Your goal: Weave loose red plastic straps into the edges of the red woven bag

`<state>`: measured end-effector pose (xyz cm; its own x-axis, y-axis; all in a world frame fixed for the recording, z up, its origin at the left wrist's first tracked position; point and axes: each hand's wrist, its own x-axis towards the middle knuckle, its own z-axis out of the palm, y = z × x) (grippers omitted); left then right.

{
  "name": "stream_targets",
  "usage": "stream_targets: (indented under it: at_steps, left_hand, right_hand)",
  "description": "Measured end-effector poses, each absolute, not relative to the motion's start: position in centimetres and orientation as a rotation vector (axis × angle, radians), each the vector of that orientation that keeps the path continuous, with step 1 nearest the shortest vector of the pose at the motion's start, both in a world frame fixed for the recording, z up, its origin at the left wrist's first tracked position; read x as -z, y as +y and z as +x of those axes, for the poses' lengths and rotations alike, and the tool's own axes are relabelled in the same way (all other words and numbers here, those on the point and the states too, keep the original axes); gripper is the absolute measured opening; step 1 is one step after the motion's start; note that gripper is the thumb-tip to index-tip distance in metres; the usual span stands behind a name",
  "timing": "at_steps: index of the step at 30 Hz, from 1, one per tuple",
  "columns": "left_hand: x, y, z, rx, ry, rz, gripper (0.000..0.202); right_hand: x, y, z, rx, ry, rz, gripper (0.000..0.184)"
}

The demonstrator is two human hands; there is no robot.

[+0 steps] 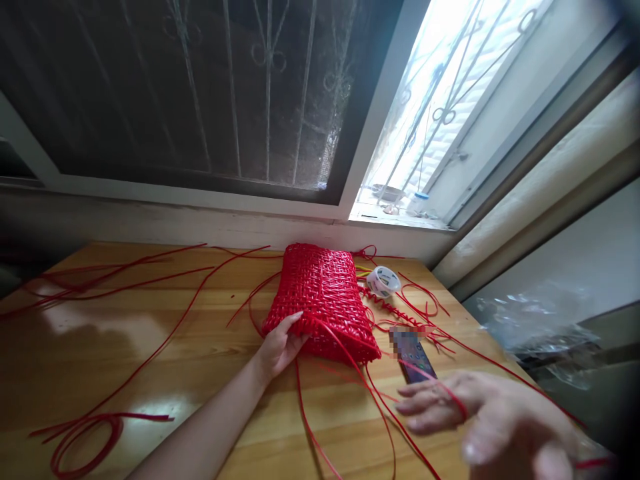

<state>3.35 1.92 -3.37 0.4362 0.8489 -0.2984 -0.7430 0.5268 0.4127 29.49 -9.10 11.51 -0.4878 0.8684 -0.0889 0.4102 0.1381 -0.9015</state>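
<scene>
A flat red woven plastic-strip bag panel (324, 300) lies on the glossy wooden table (100, 347), near the table's far edge below the window sill. Its long axis runs from the far edge toward the near edge, leaning slightly rightward as it comes nearer, and its wider end faces the person. The left hand (280, 347) rests on the panel's near left corner, fingers spread and pressing its edge, not closed around it. The right hand (450, 403) hovers low over the table's near right part, fingers loosely extended, with a thin red plastic strip (360, 373) running across them from the panel's near edge; whether the fingers pinch that strip I cannot tell. More loose red strips (125, 280) trail across the left half of the table toward its left edge. A dark smartphone (417, 363) lies just right of the panel, and a white roll of tape (383, 280) sits near the far right corner.
</scene>
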Motion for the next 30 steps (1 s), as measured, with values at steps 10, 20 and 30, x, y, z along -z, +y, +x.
stream_targets:
  at_steps: [10,20,30]
  left_hand:
    - [3.7,1.6,3.6,-1.014,0.513,0.191,0.012]
    - [1.2,0.4,4.4,-1.021,0.598,0.099,0.009]
    - [0.2,0.4,3.6,-0.897,0.831,0.11,0.015]
  right_hand:
    - [-8.2,-1.6,25.8,-0.797,-1.608,-1.201,0.02]
    - [-3.6,0.0,18.1,-0.532,-2.169,-1.17,0.019]
    - [-1.7,-0.1,19.3,-0.903,-1.79,-1.078,0.022]
